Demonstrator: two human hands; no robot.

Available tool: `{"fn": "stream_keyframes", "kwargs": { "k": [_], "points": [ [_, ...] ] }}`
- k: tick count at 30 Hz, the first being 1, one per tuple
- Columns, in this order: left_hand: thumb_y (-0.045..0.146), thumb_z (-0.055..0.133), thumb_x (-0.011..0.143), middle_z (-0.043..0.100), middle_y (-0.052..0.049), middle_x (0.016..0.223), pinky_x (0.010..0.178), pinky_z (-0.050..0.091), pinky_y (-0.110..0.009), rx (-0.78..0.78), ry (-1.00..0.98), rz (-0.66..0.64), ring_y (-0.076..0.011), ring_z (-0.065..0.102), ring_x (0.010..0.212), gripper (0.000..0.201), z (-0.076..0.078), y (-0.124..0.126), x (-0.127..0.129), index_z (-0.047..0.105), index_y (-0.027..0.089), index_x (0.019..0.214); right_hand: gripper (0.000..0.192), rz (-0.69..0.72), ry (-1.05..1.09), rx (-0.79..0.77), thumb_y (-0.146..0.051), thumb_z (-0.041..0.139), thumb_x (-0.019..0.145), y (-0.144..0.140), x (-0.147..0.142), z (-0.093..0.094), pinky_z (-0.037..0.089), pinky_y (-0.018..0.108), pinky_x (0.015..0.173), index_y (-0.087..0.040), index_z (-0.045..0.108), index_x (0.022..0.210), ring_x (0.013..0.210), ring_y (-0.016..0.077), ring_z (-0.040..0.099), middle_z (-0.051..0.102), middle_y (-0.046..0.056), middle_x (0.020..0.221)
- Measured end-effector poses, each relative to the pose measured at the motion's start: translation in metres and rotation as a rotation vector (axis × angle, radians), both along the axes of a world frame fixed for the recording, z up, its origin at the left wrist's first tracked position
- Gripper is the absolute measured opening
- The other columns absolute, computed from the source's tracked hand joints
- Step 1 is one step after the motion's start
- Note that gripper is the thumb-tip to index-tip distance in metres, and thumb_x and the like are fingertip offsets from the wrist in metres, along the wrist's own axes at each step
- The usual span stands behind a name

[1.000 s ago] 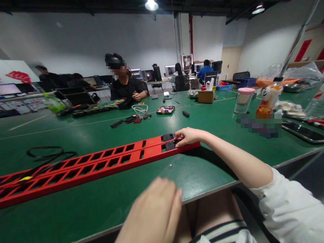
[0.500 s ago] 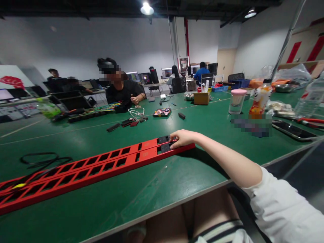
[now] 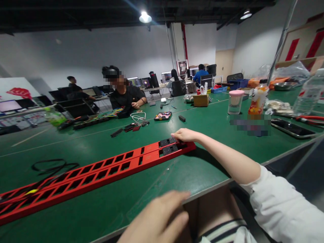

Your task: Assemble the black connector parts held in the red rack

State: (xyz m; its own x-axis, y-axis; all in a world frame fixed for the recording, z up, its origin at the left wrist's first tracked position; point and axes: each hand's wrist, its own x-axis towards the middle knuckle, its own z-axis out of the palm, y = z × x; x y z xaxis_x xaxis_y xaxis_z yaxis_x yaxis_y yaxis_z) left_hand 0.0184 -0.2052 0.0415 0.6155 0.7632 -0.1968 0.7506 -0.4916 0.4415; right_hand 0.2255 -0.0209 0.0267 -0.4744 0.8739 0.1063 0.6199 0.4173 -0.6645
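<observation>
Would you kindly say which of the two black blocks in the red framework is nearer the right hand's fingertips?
The far block: the right hand has fingertips beside its right end, whereas the near block sits closer to the front table edge.

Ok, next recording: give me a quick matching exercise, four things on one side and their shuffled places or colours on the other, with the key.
Things
1. Right hand
2. Left hand
3. Lidded cup
4. Phone

Places or colours
A. Dark screen, lying flat on the green table
B. Blurred, in the foreground by the near table edge
C. Pink on top, clear below
D. At the black blocks on the red rails

Pairs: 1-D, 2-B, 3-C, 4-A
</observation>
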Motion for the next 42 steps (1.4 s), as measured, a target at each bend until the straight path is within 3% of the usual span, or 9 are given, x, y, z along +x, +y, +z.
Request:
{"fn": "stream_keyframes", "kwargs": {
  "k": [2, 4, 7, 10, 13, 16, 23, 31, 42],
  "points": [
    [0.042, 0.033, 0.085, 0.051, 0.002, 0.120, 0.094, 0.035, -0.030, 0.268, -0.070, 0.017, -0.0187, 0.046, 0.109, 0.038, 0.024, 0.042, 0.019, 0.046, 0.032, 0.119, 0.059, -0.033, 0.025, 0.015, -0.058, 0.022, 0.082, 0.000, 0.001, 0.001, 0.033, 0.020, 0.050, -0.012, 0.056, 0.064, 0.049, 0.0092, 0.045, 0.051, 0.000, 0.053],
    [0.039, 0.030, 0.086, 0.055, -0.003, 0.115, 0.092, 0.035, -0.030, 0.456, -0.063, 0.065, -0.0198, 0.047, 0.108, 0.040, 0.034, 0.092, 0.038, 0.047, 0.024, 0.119, 0.059, -0.050, 0.039, 0.026, -0.058, 0.023, 0.082, 0.001, 0.003, 0.002, 0.033, 0.020, 0.049, -0.012, 0.057, 0.067, 0.050, 0.0093, 0.046, 0.053, 0.001, 0.056],
    [0.041, 0.031, 0.086, 0.050, -0.009, 0.120, 0.095, 0.029, -0.038, 0.704, 0.048, 0.240, -0.0249, 0.040, 0.114, 0.046, 0.021, 0.155, 0.054, 0.042, 0.017, 0.123, 0.054, -0.082, 0.014, 0.000, -0.057, 0.030, 0.080, 0.005, 0.005, 0.002, 0.033, 0.019, 0.048, -0.011, 0.059, 0.074, 0.051, 0.0091, 0.046, 0.056, 0.001, 0.060],
    [0.045, 0.022, 0.088, 0.048, -0.012, 0.122, 0.095, 0.028, -0.036, 0.747, 0.096, 0.292, -0.0235, 0.039, 0.115, 0.051, -0.007, 0.183, 0.050, 0.040, 0.014, 0.124, 0.050, -0.069, 0.017, -0.030, -0.056, 0.036, 0.078, 0.009, 0.008, -0.001, 0.034, 0.019, 0.047, -0.011, 0.060, 0.076, 0.050, 0.0086, 0.047, 0.057, 0.001, 0.061],
    [0.046, 0.018, 0.088, 0.047, -0.010, 0.123, 0.094, 0.028, -0.035, 0.708, 0.098, 0.269, -0.0220, 0.038, 0.116, 0.052, -0.028, 0.189, 0.041, 0.040, 0.015, 0.124, 0.048, -0.051, 0.085, -0.064, -0.056, 0.045, 0.073, 0.009, 0.012, -0.004, 0.036, 0.018, 0.047, -0.011, 0.061, 0.077, 0.051, 0.0085, 0.049, 0.059, 0.001, 0.062],
    [0.049, 0.021, 0.086, 0.046, -0.011, 0.124, 0.093, 0.028, -0.035, 0.665, 0.107, 0.278, -0.0227, 0.038, 0.116, 0.054, -0.035, 0.193, 0.038, 0.041, 0.015, 0.124, 0.042, -0.034, 0.147, -0.124, -0.050, 0.058, 0.066, 0.009, 0.016, -0.006, 0.038, 0.017, 0.051, -0.012, 0.062, 0.083, 0.055, 0.0081, 0.051, 0.062, 0.002, 0.067],
    [0.046, 0.020, 0.087, 0.056, -0.007, 0.111, 0.085, 0.035, -0.034, 0.551, 0.121, 0.184, -0.0209, 0.050, 0.102, 0.047, -0.035, 0.199, 0.038, 0.055, 0.022, 0.106, 0.049, 0.002, 0.106, -0.095, -0.037, 0.072, 0.052, 0.009, 0.021, -0.001, 0.041, 0.018, 0.060, -0.013, 0.062, 0.095, 0.070, 0.0111, 0.056, 0.064, 0.004, 0.085],
    [0.042, 0.024, 0.086, 0.057, -0.006, 0.110, 0.081, 0.037, -0.035, 0.524, 0.138, 0.156, -0.0218, 0.052, 0.098, 0.040, -0.035, 0.199, 0.035, 0.053, 0.024, 0.108, 0.049, 0.089, 0.014, -0.023, -0.028, 0.072, 0.052, 0.002, 0.012, 0.003, 0.043, 0.021, 0.069, -0.015, 0.062, 0.098, 0.078, 0.0129, 0.058, 0.065, 0.003, 0.090],
    [0.059, 0.025, 0.080, 0.050, -0.009, 0.119, 0.082, 0.034, -0.042, 0.457, 0.227, 0.072, -0.0288, 0.045, 0.106, 0.054, -0.034, 0.204, 0.029, 0.042, 0.025, 0.118, 0.046, 0.068, -0.186, 0.062, -0.036, 0.071, 0.053, -0.005, 0.008, 0.005, 0.037, 0.018, 0.055, -0.015, 0.064, 0.093, 0.069, 0.0130, 0.055, 0.063, 0.002, 0.081]
  ]
}}
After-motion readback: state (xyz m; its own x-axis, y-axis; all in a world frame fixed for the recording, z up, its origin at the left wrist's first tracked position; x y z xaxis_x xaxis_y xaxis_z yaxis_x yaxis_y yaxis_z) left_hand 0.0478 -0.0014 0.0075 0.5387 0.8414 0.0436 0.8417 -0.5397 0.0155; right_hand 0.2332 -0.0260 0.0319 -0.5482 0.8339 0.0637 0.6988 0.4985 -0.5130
